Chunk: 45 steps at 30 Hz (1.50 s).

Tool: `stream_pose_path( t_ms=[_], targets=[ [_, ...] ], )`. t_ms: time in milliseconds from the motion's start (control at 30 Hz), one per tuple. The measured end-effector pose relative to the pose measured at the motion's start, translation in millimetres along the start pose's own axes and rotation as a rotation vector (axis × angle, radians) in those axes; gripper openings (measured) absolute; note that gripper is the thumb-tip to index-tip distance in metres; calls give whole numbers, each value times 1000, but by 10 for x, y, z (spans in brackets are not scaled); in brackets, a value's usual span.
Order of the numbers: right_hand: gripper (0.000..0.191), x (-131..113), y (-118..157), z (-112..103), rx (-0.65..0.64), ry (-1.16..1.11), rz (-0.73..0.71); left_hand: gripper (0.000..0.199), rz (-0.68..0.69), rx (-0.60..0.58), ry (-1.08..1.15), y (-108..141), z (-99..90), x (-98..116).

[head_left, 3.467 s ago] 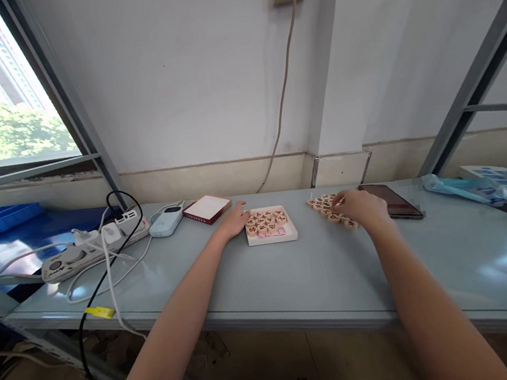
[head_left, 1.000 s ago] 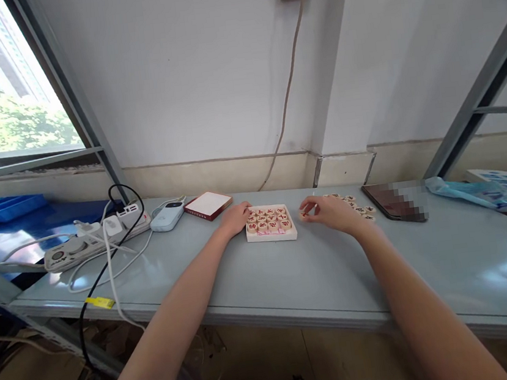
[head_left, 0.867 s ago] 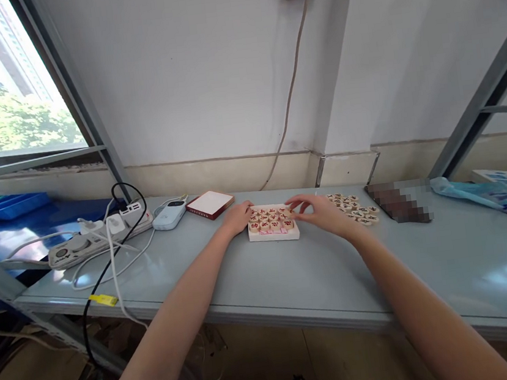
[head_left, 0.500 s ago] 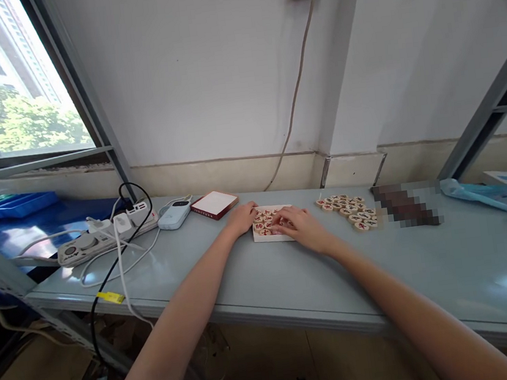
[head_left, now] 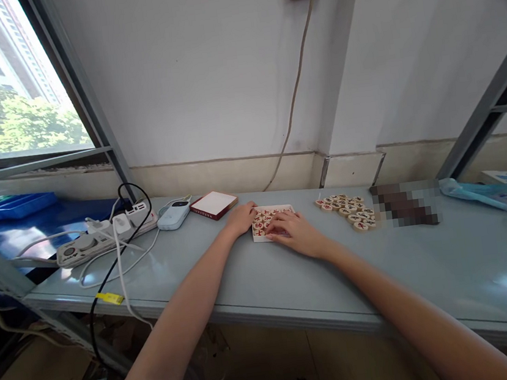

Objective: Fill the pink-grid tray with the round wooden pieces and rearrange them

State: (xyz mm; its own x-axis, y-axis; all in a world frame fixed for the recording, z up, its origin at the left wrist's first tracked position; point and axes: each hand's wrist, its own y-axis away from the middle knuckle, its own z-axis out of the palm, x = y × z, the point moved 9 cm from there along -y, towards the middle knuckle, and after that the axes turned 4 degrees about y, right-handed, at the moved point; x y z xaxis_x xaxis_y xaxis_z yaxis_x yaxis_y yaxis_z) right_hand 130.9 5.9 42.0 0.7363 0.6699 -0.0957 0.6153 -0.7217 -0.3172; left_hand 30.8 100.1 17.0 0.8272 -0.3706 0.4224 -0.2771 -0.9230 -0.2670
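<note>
A shallow white box on the table holds rows of round Chinese chess pieces with red characters. My left hand grips the box's left side, its fingers closed at the edge near the far corner. Over the right part of the box, my right hand bends its fingers down onto a piece in the front row, hiding it and several others. To the right, more loose Chinese chess pieces lie flat in a cluster. A dark red box lid with a white top rests behind my left hand.
On the left are a power strip with plugs and cables, and a light blue power bank. A blurred dark brown object and a blue plastic bag lie on the right. A wall stands behind the grey table.
My right hand has shifted slightly left and toward the front of the box, uncovering pieces at its back right. My left hand stays at the box's side.
</note>
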Motion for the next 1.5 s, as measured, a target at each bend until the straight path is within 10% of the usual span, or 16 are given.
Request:
stream_pose_path(
  t_ms=[300,500,1000,1267,1500],
  targets=[
    [34,830,224,-297,255,450,534,34,-9,-4,-10,-5,12,-18],
    [38,1223,442,-192,69,621,692,33,-27,-10,5,7,6,-25],
    [15,1122,332,-303,45,340,677,33,-22,-23,-12,13,-2,1],
    [20,670,130,-464,287,61,295,34,-8,-12,-33,8,1,4],
    [21,411,20,-123,110,-297,189,34,2,8,-56,-40,55,-27]
  ],
)
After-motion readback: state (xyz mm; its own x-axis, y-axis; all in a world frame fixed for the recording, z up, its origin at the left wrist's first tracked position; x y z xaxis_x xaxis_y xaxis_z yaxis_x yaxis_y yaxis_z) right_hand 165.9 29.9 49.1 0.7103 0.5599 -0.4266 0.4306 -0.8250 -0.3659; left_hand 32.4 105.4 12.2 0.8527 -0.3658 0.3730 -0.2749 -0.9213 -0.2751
